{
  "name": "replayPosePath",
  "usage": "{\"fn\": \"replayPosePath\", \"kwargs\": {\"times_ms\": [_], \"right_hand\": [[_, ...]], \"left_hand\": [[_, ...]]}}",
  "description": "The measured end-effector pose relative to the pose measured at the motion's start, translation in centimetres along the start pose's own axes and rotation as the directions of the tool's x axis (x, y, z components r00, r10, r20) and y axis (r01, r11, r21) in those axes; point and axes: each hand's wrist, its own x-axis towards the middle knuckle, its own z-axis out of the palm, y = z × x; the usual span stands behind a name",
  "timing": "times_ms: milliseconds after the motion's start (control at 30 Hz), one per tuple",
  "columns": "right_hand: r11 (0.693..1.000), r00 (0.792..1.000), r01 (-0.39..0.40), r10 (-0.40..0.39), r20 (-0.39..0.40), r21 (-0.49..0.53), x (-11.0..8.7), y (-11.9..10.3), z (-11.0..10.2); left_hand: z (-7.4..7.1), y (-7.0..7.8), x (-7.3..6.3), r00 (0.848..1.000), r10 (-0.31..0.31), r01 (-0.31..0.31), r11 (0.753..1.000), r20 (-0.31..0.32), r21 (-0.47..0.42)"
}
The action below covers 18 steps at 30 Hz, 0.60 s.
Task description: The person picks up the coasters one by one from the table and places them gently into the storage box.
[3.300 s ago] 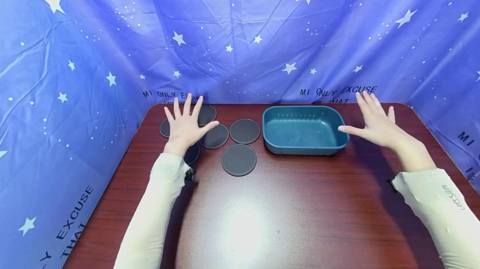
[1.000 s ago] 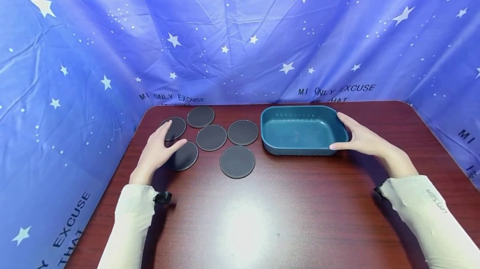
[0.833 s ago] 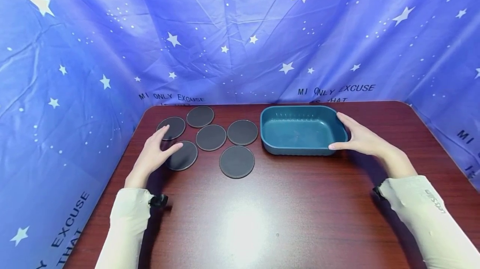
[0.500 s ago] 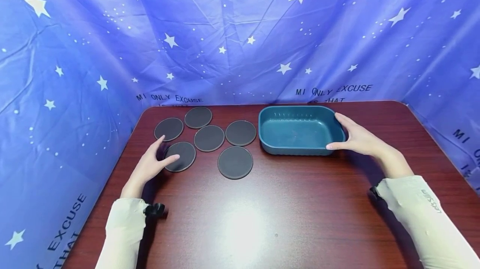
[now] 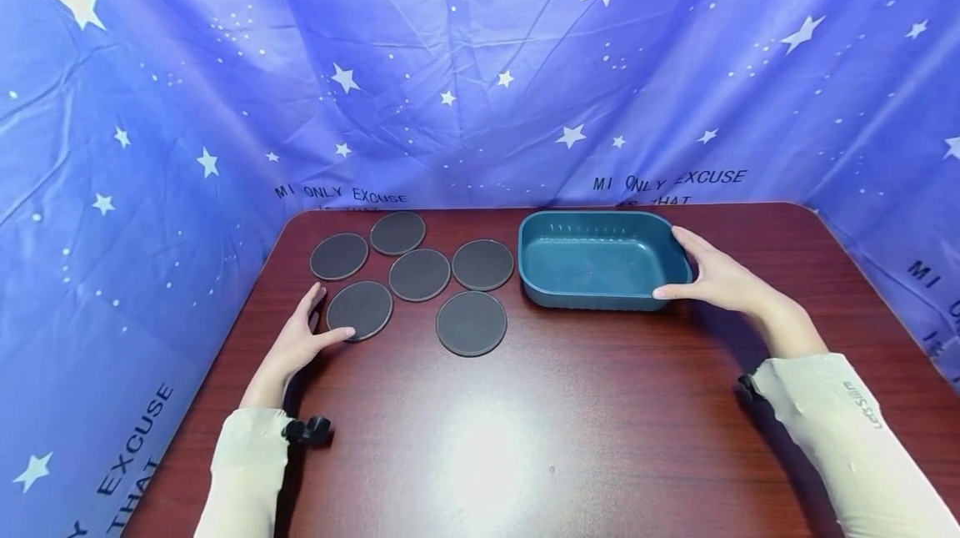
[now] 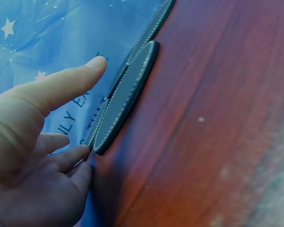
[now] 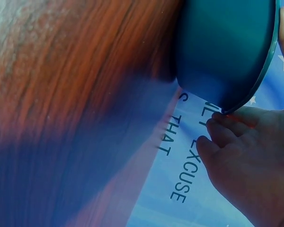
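The coaster [image 5: 362, 304] that matters here lies flat on the table [image 5: 600, 421], nearest the left hand [image 5: 288, 346] and well apart from the tray [image 5: 585, 302]. What I see changed is that hand: about three seconds ago it was spread in the air over the group, and half a second ago its fingertips were by the far-left coaster [image 5: 339, 256]. Now it has drawn back, fingers just off this coaster's left side, thumb over its near edge. I read that as the reach settling on one coaster, with nothing lifted yet.

The grip there is spread; my left wrist feed shows a gap between the thumb and the coaster, so no pinch. Whether a fingertip touches the edge, I can't tell.

Around it, four more lie flat: the back coaster [image 5: 398, 233], the middle coaster [image 5: 419, 274], the right coaster [image 5: 483, 264] just beside the tray, and the front coaster [image 5: 471, 323].

Further right, the tray stands upright. The right hand [image 5: 723, 278] has come in from the air to hold its right end, thumb at the near corner, fingers at the far one. To me that means the tray is steadied. A blue cloth [image 5: 465, 129] hangs behind.
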Motion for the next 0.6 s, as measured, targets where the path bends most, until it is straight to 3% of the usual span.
{"fn": "replayPosePath", "kwargs": {"times_ms": [200, 400, 600], "right_hand": [[1.0, 1.0, -0.003, 0.003, -0.007, 0.006, -0.1, 0.1, 0.0], [1.0, 1.0, 0.0, 0.001, -0.011, 0.017, 0.0, 0.2, 0.0], [1.0, 1.0, -0.003, 0.003, -0.011, 0.016, -0.1, 0.1, 0.1]], "left_hand": [[0.6, 0.0, 0.2, 0.999, 0.032, -0.031, 0.994, -0.006, 0.101], [1.3, 0.4, 0.4, 0.995, 0.08, -0.059, 0.946, -0.055, 0.318], [1.8, 0.5, 0.1, 0.993, 0.092, -0.058, 0.924, -0.072, 0.378]]}}
